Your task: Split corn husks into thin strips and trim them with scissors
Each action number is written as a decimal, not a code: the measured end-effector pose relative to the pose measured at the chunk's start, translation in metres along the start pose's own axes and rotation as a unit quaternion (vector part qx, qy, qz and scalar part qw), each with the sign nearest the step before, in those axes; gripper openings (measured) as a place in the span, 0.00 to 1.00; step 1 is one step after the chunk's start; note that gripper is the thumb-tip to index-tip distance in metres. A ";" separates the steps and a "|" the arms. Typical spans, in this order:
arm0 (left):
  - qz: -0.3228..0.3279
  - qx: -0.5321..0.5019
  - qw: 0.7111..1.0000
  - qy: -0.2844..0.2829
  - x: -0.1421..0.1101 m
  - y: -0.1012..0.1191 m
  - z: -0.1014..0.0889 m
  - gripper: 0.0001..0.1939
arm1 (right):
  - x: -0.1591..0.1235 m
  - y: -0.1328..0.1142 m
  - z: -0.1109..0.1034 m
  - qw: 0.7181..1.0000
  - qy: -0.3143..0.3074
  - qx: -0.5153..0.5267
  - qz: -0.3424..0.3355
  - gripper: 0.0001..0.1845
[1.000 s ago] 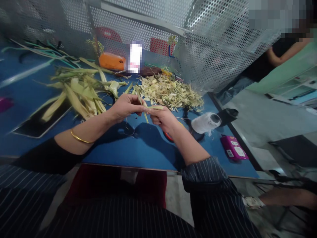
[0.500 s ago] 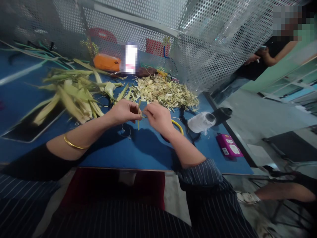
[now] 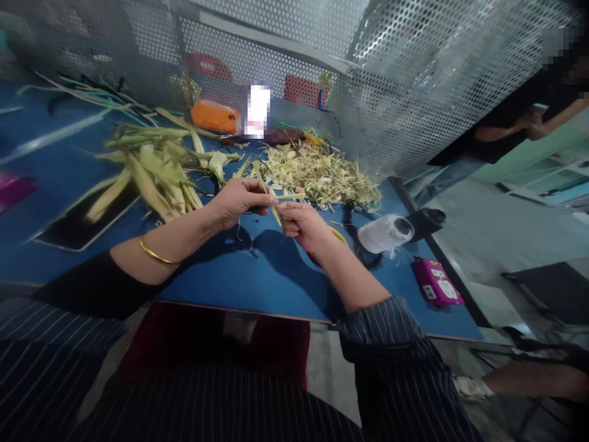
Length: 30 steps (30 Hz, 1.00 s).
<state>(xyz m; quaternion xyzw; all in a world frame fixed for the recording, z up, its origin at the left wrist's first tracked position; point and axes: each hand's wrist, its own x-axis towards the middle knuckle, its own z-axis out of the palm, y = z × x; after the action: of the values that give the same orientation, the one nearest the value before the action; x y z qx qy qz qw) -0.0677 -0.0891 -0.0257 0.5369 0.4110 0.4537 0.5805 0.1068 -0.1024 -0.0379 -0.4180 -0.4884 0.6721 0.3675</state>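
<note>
My left hand [image 3: 243,204] is closed in a pinch on thin pale-green corn husk strips. One husk strip [image 3: 295,196] points to the right over my right hand, and another slants down between the hands. Fingertips of my right hand [image 3: 304,224] press together against the strips, close to the left thumb. Exactly how the strips cross is hidden by the fingers. Behind my hands lies a heap of shredded husk [image 3: 317,172]. Larger corn husks [image 3: 156,178] are piled to the left. A thin thread [image 3: 240,233] curls on the blue table [image 3: 257,279] below.
To the right stand a white thread cone [image 3: 384,233], a dark cone [image 3: 427,222] and a purple packet [image 3: 437,281]. An orange bag [image 3: 215,116] and a bright phone screen [image 3: 257,110] are by the perforated metal screen [image 3: 396,116]. Another person [image 3: 501,138] stands beyond.
The strip that stood upright between my fingers now slants, and another strip sticks out rightward. My right hand has turned and come against the left fingertips. The whole view has shifted slightly.
</note>
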 end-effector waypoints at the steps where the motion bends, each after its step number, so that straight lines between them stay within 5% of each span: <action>1: 0.012 0.002 1.000 0.014 0.001 -0.001 0.000 0.13 | -0.001 0.001 0.003 0.999 0.026 -0.030 -0.024 0.12; 4: 0.041 0.032 0.997 0.051 0.002 -0.001 0.000 0.12 | -0.008 0.002 0.009 0.952 0.110 -0.226 -0.173 0.13; 8: 0.040 0.078 0.995 0.052 0.000 0.001 0.001 0.09 | -0.016 -0.002 0.009 0.800 0.145 -0.462 -0.354 0.11; 11: 0.039 0.111 0.993 0.009 -0.002 0.002 0.003 0.08 | -0.016 -0.007 0.005 0.776 0.136 -0.491 -0.373 0.12; 14: 0.038 0.138 0.987 -0.071 -0.004 0.003 0.003 0.07 | -0.012 -0.010 -0.002 0.801 0.123 -0.464 -0.357 0.11; 16: 0.034 0.129 0.984 -0.119 -0.006 0.005 0.003 0.07 | -0.008 -0.012 -0.008 0.856 0.089 -0.411 -0.301 0.10; 19: 0.033 0.090 0.985 -0.143 -0.006 0.006 0.001 0.08 | -0.004 -0.014 -0.018 0.954 0.001 -0.270 -0.133 0.10; 21: 0.029 0.063 0.988 -0.137 -0.005 0.005 0.000 0.09 | -0.003 -0.015 -0.023 0.985 -0.051 -0.162 -0.030 0.09; 25: 0.017 0.014 0.997 -0.074 -0.001 0.000 -0.001 0.10 | -0.003 -0.012 -0.018 0.997 -0.070 -0.028 0.018 0.08; 30: 0.037 0.011 0.999 0.016 0.000 -0.001 0.002 0.10 | -0.004 -0.003 0.001 0.994 0.054 -0.052 -0.084 0.09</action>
<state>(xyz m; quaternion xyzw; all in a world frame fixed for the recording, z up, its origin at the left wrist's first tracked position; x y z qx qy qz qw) -0.0653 -0.0899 -0.0265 0.5508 0.4047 0.4787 0.5511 0.1071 -0.1056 -0.0339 -0.4297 -0.5351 0.5894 0.4262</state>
